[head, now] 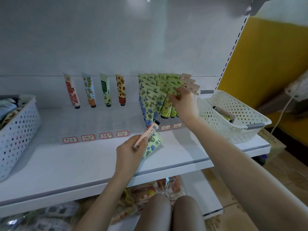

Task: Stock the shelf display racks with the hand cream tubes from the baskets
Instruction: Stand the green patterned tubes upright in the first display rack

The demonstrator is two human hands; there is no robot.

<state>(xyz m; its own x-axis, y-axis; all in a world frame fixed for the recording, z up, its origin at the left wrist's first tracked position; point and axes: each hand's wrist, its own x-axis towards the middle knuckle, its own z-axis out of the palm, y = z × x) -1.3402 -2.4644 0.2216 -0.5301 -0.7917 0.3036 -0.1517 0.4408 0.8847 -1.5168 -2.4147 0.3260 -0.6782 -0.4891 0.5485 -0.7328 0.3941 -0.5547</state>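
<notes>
R hand pinches a lemon tube near its crimped top, in among the packed rows of the R rack. L hand is clamped on 2 tubes at once, a pink tube & a blue-flower tube, held low over the shelf, just in front of the rack labels. Hands well apart.

Risks, as I judge them:
- Rows in the R rack lean on each other, caps down. Pushing the lemon tube in btwn them could tip neighbours fwd or shove the blue-flower row sideways, domino style.
- That lane looks near full, so the tube may not seat & could slide out over the lip.
- L hand's 2 tubes cross each other. The pink one could slip, roll & go off the shelf edge.
- Prints are alike, so a tube could easily land in the wrong lane. Labels too small to read.

Surface: white shelf, smooth & glossy. L rack holds 4 lone tubes, 1 per lane, leaning twd the white backboard. L basket has mixed tubes; R basket has only a couple left. Below, a lower shelf w/ snack packs. Yellow wall at right, w/ a white cord hanging there.
</notes>
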